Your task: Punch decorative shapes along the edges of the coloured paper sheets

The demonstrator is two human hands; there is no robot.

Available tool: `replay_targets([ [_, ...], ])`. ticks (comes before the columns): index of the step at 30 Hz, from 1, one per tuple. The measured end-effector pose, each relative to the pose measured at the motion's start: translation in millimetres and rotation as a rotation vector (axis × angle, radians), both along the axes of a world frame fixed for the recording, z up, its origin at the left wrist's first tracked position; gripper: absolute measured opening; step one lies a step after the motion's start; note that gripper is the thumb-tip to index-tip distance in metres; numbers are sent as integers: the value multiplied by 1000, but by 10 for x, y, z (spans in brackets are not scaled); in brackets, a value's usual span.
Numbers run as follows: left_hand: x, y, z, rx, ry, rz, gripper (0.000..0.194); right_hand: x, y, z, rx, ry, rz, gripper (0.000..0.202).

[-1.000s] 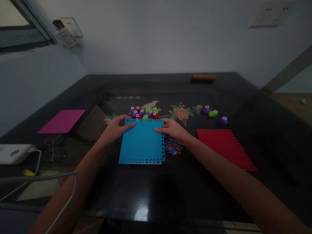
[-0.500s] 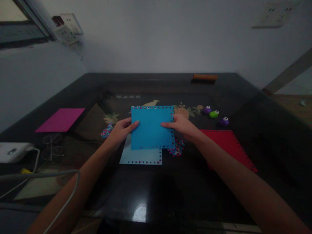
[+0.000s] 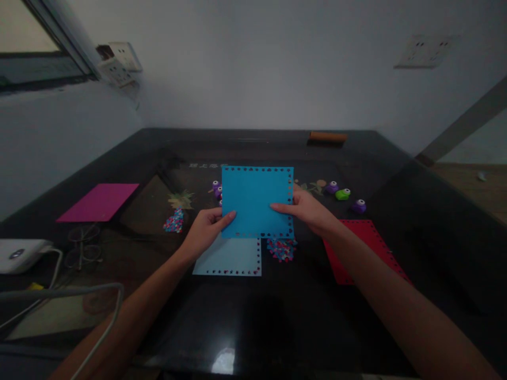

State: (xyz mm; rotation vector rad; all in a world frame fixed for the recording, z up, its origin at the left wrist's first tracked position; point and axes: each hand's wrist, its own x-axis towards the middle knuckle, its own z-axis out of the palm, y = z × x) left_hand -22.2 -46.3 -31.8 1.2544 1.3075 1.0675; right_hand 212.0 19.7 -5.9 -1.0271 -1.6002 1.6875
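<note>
A bright blue sheet of paper (image 3: 253,200), with small shapes punched along its top, right and bottom edges, is held up above the table. My left hand (image 3: 208,228) pinches its lower left edge, thumb in front. On the opposite side, my right hand (image 3: 307,210) grips the right edge with the thumb lying on the face. Below it lies a pale blue sheet (image 3: 229,257), punched along its right and bottom edges and partly covered. Punched-out confetti (image 3: 282,249) is heaped just under the blue sheet's lower right corner.
Craft punches (image 3: 343,194) in purple and green stand at the right; purple ones (image 3: 216,187) peek out at the blue sheet's left. A red punched sheet (image 3: 348,253) lies under my right forearm. At left are a magenta sheet (image 3: 101,202), confetti (image 3: 174,220), glasses (image 3: 83,248) and a white device (image 3: 19,254) with a cable.
Both hands have shifted the blue sheet slightly right, keeping hold of it. Purple punches behind its left edge now show more. The whole view has tilted a little.
</note>
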Motion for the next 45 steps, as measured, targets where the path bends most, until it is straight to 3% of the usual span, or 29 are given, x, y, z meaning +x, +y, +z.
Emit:
replay_targets([
  [7,307,-35,-23,49,61,-111,25,366,-229,-113,-13,-143,-118,32],
  [11,497,-19,40,102,133,-193,25,585,-371,-151,-9,-102,-195,36],
  [17,707,-2,-26,150,220,-196,32,766,-436,-195,-56,-88,-235,37],
  [23,709,-60,-129,99,209,-170,29,771,-435,-230,-69,-139,-214,35],
  [45,655,-80,-94,75,247,-161,28,703,-466,-285,-51,-141,-262,34],
])
